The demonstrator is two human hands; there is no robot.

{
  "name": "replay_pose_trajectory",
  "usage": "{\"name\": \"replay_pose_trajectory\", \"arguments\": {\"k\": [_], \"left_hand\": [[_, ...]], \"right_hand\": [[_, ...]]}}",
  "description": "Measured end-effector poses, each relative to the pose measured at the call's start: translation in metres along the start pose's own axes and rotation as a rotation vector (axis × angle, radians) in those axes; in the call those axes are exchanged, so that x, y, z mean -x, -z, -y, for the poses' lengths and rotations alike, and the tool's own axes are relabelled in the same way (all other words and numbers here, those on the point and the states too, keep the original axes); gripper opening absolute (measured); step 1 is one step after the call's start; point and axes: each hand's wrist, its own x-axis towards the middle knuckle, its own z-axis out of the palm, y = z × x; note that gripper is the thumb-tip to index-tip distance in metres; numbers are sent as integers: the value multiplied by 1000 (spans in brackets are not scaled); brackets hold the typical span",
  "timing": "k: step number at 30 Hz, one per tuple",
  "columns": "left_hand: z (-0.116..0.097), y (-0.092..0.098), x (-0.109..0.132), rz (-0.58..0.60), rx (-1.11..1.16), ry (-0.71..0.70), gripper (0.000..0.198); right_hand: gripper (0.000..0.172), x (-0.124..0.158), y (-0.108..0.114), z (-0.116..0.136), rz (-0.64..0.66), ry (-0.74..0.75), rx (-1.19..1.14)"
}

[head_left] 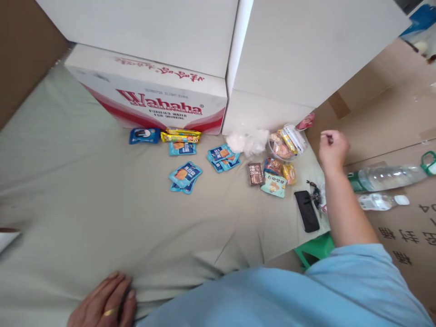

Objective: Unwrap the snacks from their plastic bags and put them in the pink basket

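Two hands show: the left hand (pixel 104 302) lies palm-down on the cloth (pixel 143 227) at near left, fingers loosely extended, gripping nothing; the right hand (pixel 334 147) curls at far right, whether around something I cannot tell. The pink packet (pixel 307 121) is left of it, near the clear tub (pixel 285 159).

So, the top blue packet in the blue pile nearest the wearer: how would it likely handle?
The top blue packet looks thin, so probably light. Its flat edges suggest it may flex when pinched. Overlapping another blue packet, it might slide across it if pushed.
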Motion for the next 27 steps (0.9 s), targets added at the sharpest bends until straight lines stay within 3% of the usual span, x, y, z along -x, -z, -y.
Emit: {"name": "replay_pose_trajectory", "arguments": {"k": [4,7,13,16,20,24,27], "left_hand": [[-13,9,-13,5,-66,-7,28],[-22,15,-22,-17,-97,-28,27],[-32,17,-23,-42,-96,23,27],[-34,17,-22,-53,-79,51,25],[-37,18,-25,-94,-75,19,24],[-39,21,-28,-111,-103,-28,24],[-40,22,-27,-107,-97,-13,23]], "right_hand": [[28,70,-4,45,168,101,-56],[34,90,-23,74,294,144,38],[33,91,-48,87,438,142,61],[31,93,-46,97,364,138,-13],[29,96,-49,132,350,166,-82],[25,90,-63,172,445,27,-29],[26,84,-71,191,346,-88,-34]]}}
